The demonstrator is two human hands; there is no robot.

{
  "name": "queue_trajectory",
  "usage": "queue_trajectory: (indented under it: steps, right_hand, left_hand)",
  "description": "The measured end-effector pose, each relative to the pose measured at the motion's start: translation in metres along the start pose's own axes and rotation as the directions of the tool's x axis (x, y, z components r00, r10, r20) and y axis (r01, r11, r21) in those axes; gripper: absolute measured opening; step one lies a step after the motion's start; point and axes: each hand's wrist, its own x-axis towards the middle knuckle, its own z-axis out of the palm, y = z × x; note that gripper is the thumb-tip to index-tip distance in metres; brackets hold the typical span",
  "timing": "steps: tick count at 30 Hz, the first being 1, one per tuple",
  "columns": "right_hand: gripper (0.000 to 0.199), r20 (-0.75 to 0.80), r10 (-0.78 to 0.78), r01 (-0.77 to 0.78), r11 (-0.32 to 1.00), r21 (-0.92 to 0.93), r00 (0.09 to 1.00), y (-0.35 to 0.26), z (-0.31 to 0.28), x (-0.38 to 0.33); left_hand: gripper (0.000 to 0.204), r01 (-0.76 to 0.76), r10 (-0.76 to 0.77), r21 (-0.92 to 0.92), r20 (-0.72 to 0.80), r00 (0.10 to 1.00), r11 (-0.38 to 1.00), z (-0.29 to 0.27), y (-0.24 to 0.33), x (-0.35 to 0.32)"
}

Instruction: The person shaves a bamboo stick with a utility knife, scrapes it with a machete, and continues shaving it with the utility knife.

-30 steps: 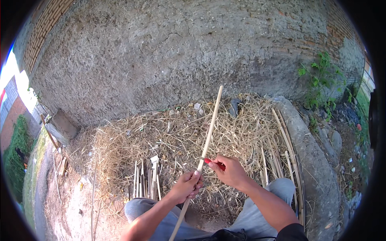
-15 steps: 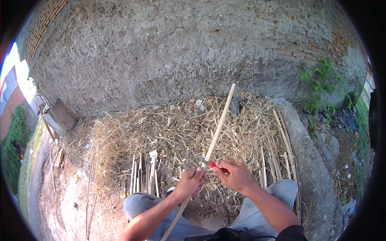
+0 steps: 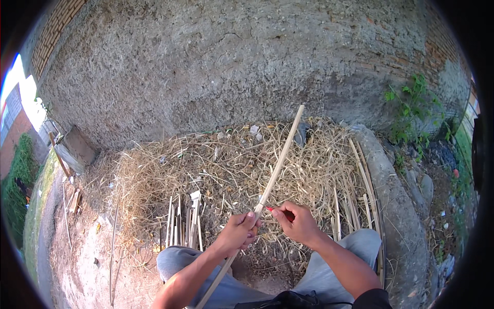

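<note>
Rough grey plaster wall [image 3: 231,67], with bare brick showing at its upper corners, rises behind a heap of dry straw [image 3: 221,170] and shavings on packed earth. Seated at the edge of the heap, knees in grey trousers, a person works a long pale bamboo stick [image 3: 275,167] that slants from beside the lap up toward the foot of the wall. Left hand [image 3: 237,233] is closed in a fist around the stick at its lower middle, holding it at an angle. Right hand [image 3: 298,224] is closed on a small red-handled tool [image 3: 271,209], whose tip meets the stick just above the left fist; the blade itself is too small to make out. Split bamboo slats [image 3: 180,229] stand in a loose row in the straw just left of the left knee, and more long strips [image 3: 363,180] lie along a concrete kerb [image 3: 396,206] at right. Green weeds [image 3: 411,103] grow where the kerb meets the wall. A weathered wooden block [image 3: 74,149] sits at far left near the wall.
</note>
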Motion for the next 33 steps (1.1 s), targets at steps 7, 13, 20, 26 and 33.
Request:
queue_trajectory:
  steps: [7, 13, 20, 26, 33]
  right_hand:
    - [0.024, -0.115, -0.251, 0.227, 0.956, -0.186, 0.961, 0.002, 0.0, -0.001]
    - [0.02, -0.151, -0.314, 0.256, 0.916, -0.309, 0.938, 0.0, 0.004, -0.006]
    - [0.02, -0.122, -0.218, 0.17, 0.934, -0.314, 0.968, 0.005, 0.008, -0.005]
    - [0.025, 0.069, -0.114, 0.133, 0.881, -0.455, 0.991, 0.003, 0.006, -0.004]
    - [0.019, 0.178, 0.176, -0.023, 0.771, -0.636, 0.968, 0.01, 0.007, 0.001]
  left_hand:
    - [0.035, 0.128, -0.113, -0.175, 0.089, 0.99, 0.976, -0.002, 0.006, -0.004]
    - [0.035, -0.074, 0.089, 0.181, -0.075, 0.993, 0.981, 0.011, -0.012, 0.0]
    - [0.036, -0.037, 0.037, -0.012, -0.025, 0.999, 0.999, 0.01, -0.006, 0.0]
    - [0.033, -0.085, 0.09, 0.092, -0.058, 0.994, 0.992, 0.012, -0.009, 0.0]
    - [0.03, -0.301, 0.383, 0.604, -0.006, 0.924, 0.738, 0.009, -0.028, 0.011]
